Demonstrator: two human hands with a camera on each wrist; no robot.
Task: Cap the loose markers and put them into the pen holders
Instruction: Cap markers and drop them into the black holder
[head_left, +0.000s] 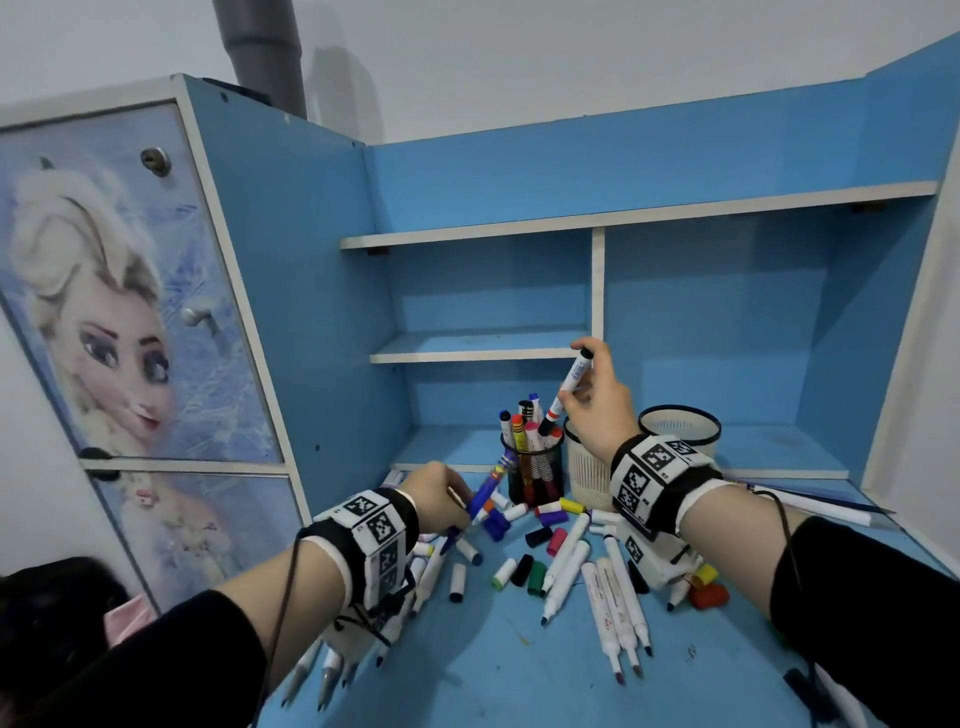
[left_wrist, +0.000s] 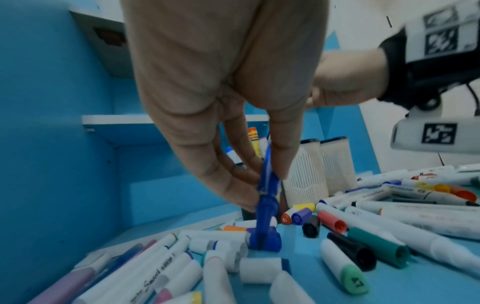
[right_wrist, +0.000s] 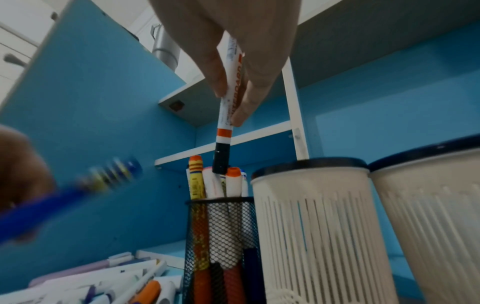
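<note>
A bright blue surface (head_left: 519, 670) carries white markers (head_left: 615, 608) and caps of many colours (head_left: 535, 566). One white marker with an orange band and black cap (head_left: 569, 389). A black mesh holder (head_left: 535, 473); two white slatted holders with dark rims (right_wrist: 319, 226). A blue pen with striped end (head_left: 488, 486).

Both forearms wear black long sleeves pushed back from the wrists. Each wrist carries a broad black fabric strap over a white cuff. The left-hand black strap with white marker tiles (head_left: 375, 525) bears square black-and-white coded patterns on several faces, and a white boxy camera housing hangs beneath it. The right-hand black strap with white marker tiles (head_left: 655, 471) shows the same coded squares along its band; under it sits a white block with one more coded square (left_wrist: 439, 133). A thin dark cable (head_left: 284, 597) runs back along each forearm towards the sleeve.
</note>
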